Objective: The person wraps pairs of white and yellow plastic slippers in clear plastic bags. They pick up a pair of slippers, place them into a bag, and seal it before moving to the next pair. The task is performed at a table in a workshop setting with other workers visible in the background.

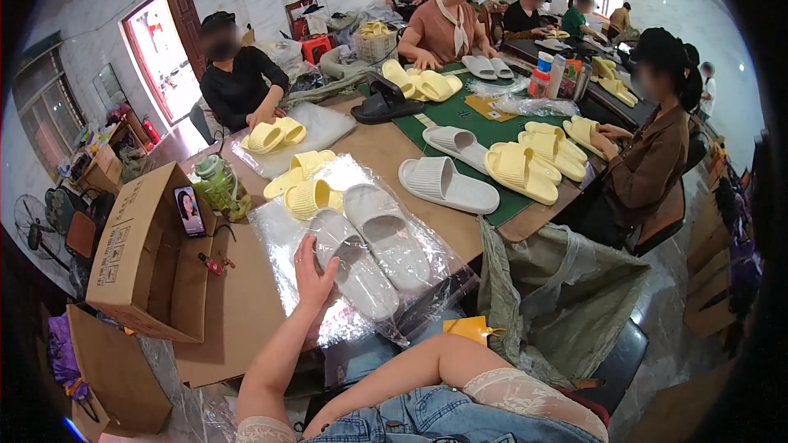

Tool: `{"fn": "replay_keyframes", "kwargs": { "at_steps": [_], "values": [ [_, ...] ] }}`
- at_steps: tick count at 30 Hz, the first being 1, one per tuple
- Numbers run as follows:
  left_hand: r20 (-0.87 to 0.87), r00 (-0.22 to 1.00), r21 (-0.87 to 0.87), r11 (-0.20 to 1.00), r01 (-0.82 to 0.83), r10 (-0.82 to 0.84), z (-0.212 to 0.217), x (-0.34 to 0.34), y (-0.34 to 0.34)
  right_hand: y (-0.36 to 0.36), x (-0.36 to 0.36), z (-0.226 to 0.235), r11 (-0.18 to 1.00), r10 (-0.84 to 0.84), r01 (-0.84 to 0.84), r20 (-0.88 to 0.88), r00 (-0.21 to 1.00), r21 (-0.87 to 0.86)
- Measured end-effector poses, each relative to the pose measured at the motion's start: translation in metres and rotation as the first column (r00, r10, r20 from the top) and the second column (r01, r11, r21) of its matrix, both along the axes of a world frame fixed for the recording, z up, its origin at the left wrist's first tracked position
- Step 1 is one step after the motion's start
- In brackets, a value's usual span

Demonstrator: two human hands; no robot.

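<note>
My left hand point(314, 273) rests beside a pale grey slipper point(368, 279), thumb apart from the fingers. Its fingers lie along the slipper's left side and over shiny clear plastic bags point(283, 226). A second grey slipper point(394, 250) lies just to the right, toes pointing toward me like the first. Whether the pair is inside a bag or on top of the bags, I cannot tell. Yellow slippers point(310, 198) sit just beyond, at the far edge of the plastic. My right arm bends back toward my body, and its hand does not show.
At left stand an open cardboard box point(152, 267), a phone point(189, 212) and a green jug point(215, 180). More grey slippers point(450, 185) and yellow slippers point(522, 172) cover the green mat point(509, 207). A sack point(558, 303) hangs at right. Several people work around the tables.
</note>
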State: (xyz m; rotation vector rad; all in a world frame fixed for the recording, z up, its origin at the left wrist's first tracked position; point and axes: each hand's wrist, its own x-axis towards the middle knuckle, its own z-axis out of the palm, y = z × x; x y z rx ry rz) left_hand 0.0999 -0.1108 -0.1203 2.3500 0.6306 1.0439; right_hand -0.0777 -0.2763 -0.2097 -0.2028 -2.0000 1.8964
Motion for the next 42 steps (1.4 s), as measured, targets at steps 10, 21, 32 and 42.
{"fn": "replay_keyframes", "kwargs": {
  "at_steps": [10,21,32,42],
  "values": [
    [0.004,1.000,0.002,1.000,0.005,-0.005,-0.003,0.000,0.002,0.002,-0.002,0.002,1.000,-0.021,0.021,0.008,1.000,0.012],
    [0.006,1.000,-0.009,1.000,0.012,-0.012,0.001,0.002,0.000,0.012,0.004,0.012,0.988,-0.128,0.129,-0.014,0.992,0.090],
    [0.020,1.000,-0.040,0.999,-0.010,0.011,0.000,-0.001,0.000,-0.032,0.208,0.207,0.258,-0.949,0.850,-0.042,0.311,0.459],
    [0.077,0.997,-0.055,0.998,0.010,-0.006,-0.003,-0.001,0.002,0.005,0.325,0.152,-0.295,-0.785,0.413,0.028,-0.619,0.862]
  ]
}}
